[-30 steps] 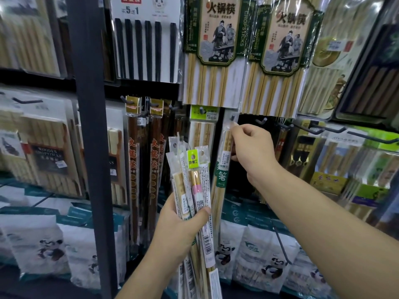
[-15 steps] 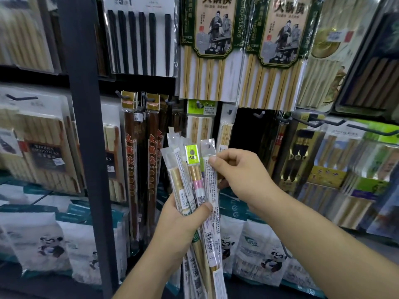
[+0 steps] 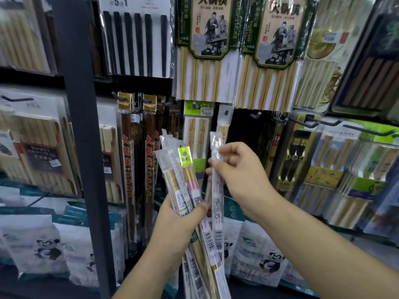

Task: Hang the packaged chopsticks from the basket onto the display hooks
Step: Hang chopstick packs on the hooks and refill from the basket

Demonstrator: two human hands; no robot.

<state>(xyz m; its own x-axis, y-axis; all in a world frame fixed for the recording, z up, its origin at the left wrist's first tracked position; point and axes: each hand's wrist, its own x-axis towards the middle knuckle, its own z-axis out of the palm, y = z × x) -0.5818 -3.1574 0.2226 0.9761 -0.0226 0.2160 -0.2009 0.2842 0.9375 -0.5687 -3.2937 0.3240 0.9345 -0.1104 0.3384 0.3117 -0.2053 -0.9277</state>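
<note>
My left hand (image 3: 181,221) grips a fanned bundle of several slim clear chopstick packets (image 3: 180,180), one with a bright green header. My right hand (image 3: 239,175) pinches the upper part of one long clear packet (image 3: 216,190) and holds it upright just to the right of the bundle. Behind and above it, a narrow packet (image 3: 224,119) hangs on a display hook beside a green-headed pack (image 3: 197,117). A bare hook (image 3: 255,115) sticks out to the right of that. No basket is in view.
A dark upright post (image 3: 79,126) stands at the left. Large bamboo chopstick packs (image 3: 205,50) hang above, dark brown packs (image 3: 129,160) at centre-left, boxed sets (image 3: 336,169) on long hooks at right. Panda-printed bags (image 3: 45,249) fill the lower row.
My right hand came down from the hook, leaving a packet hanging there. It has taken one clear packet from the bundle and drawn it slightly rightward and up.
</note>
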